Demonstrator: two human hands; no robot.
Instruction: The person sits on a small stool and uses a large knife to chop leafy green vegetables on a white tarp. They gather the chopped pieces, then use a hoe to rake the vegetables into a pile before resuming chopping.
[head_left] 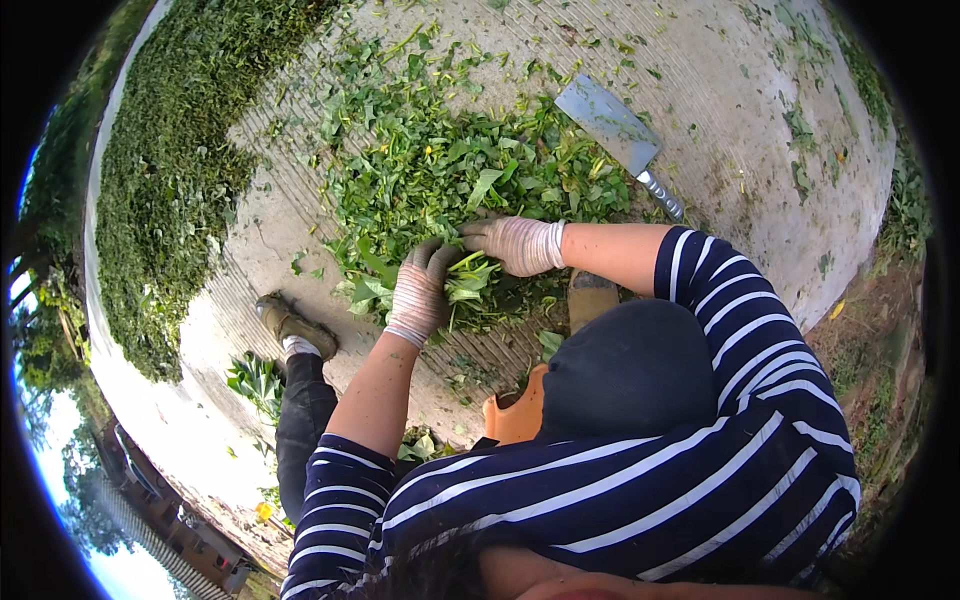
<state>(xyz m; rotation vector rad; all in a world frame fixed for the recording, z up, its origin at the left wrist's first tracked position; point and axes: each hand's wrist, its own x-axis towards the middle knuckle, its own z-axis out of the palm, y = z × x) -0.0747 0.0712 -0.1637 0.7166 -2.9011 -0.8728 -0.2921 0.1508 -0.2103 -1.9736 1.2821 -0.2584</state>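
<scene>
1. Step in hand: by judgement, gathering leafy stems for chopping. The leafy bunch (470, 287) lies at the near edge of the chopped-leaf pile (415, 185), between and just below the gloved hands.
2. Left hand (422, 285): fingers bent down against the leaves, beside the pale stems. Whether they pinch the stems cannot be told.
3. Right hand (513, 245): laid palm-down on the greens, fingertips pointing toward the left hand. Its closure on any leaf cannot be told.
4. Cleaver (610, 125): flat on the ridged concrete (690, 100), beyond the right hand, ungripped.
5. Next move, as judged: align the stems, secure them left-handed, then free the right hand for the cleaver handle.
</scene>
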